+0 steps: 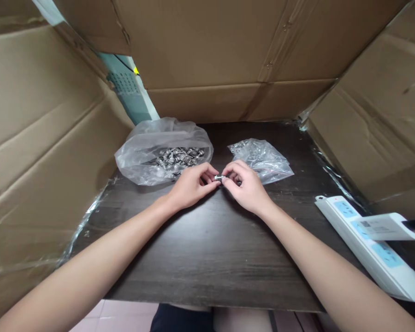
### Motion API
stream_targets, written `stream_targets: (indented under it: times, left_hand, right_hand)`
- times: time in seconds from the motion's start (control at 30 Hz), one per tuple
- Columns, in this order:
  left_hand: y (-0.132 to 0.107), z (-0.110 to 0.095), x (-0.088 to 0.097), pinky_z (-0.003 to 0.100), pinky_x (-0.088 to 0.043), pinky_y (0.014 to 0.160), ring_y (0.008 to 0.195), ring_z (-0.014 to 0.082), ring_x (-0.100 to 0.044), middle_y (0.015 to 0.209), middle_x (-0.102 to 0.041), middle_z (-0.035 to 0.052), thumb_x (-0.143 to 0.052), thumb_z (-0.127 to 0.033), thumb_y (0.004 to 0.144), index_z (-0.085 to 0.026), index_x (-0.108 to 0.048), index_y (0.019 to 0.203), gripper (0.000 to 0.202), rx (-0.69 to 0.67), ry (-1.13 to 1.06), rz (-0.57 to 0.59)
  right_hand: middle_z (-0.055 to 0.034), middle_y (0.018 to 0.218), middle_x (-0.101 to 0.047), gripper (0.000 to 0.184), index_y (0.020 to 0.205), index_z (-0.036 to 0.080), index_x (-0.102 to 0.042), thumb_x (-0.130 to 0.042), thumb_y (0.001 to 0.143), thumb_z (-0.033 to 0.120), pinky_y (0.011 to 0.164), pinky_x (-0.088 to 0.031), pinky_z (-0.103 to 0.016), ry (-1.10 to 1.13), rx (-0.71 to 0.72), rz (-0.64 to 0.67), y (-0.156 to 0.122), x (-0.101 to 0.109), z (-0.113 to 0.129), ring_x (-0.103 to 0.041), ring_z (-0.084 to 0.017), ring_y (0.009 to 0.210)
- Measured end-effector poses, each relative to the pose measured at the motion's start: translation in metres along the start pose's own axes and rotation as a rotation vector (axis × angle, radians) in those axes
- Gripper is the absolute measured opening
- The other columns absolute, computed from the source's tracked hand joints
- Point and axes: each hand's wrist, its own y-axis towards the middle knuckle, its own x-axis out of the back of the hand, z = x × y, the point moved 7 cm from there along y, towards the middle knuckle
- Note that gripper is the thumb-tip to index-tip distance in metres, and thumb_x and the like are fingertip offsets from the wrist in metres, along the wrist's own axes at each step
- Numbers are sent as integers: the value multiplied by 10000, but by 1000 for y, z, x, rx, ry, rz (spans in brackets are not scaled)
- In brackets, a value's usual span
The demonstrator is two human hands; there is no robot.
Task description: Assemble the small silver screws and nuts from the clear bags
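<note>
Between my two hands, over the middle of the dark wooden table [193, 258], is a small silvery bolt [219, 178] lying sideways. My left hand [194, 184] pinches its left end between thumb and fingers. At the other end, the thumb and fingertips of my right hand [244, 184] close on it too. Just behind my left hand an open clear plastic bag [138, 150] holds many loose metal bolts [181, 157]. Behind my right hand lies a smaller clear zip bag [273, 163] of small shiny metal parts, too blurred to name.
Cardboard walls [207, 41] enclose the table at the back, left and right. A white power strip [373, 249] lies along the right side, with a white plug or adapter [387, 226] and a black cable on it. The table's front edge is near my lap.
</note>
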Motion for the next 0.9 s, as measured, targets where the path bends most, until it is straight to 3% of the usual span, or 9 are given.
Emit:
stream_targets:
  times: [0.2,0.33,0.53,0.7,0.9]
  left_hand:
    - [-3,-2,0,209,-526,610,693,119,-667,805,-717,4,-726,-257,881,-159,-677,991,155,-29,47,-9]
    - [-3,-3,0,200,-522,614,716,116,-672,836,-728,6,-723,-247,888,-162,-686,988,136,-40,37,-7]
    - [-2,-2,1,198,-523,629,725,113,-672,851,-736,7,-722,-233,888,-163,-696,982,120,-27,10,9]
    - [-2,-4,-1,201,-523,630,707,111,-668,828,-732,5,-736,-227,873,-159,-689,972,128,-37,-1,30]
    - [-3,-5,-1,201,-519,613,696,112,-666,821,-727,2,-741,-235,868,-165,-679,956,128,-34,4,29]
  right_hand:
    - [-47,864,-583,325,707,198,-569,-489,1011,281,778,-460,-339,-45,1,1,2,0,1,-583,-179,820]
    - [-34,850,-586,227,802,206,-619,-514,992,273,738,-455,-329,-2,-30,-27,2,2,-2,-573,-179,800]
    - [-28,988,-593,53,918,215,-657,-614,890,227,673,-474,-310,123,-65,25,-1,-1,-5,-596,-141,732]
    - [-31,978,-594,50,871,211,-656,-608,886,213,670,-468,-313,99,-36,26,-1,-1,-4,-586,-143,734]
    - [-54,917,-604,250,747,204,-622,-524,969,263,800,-479,-355,38,-1,20,0,-1,-1,-604,-196,880]
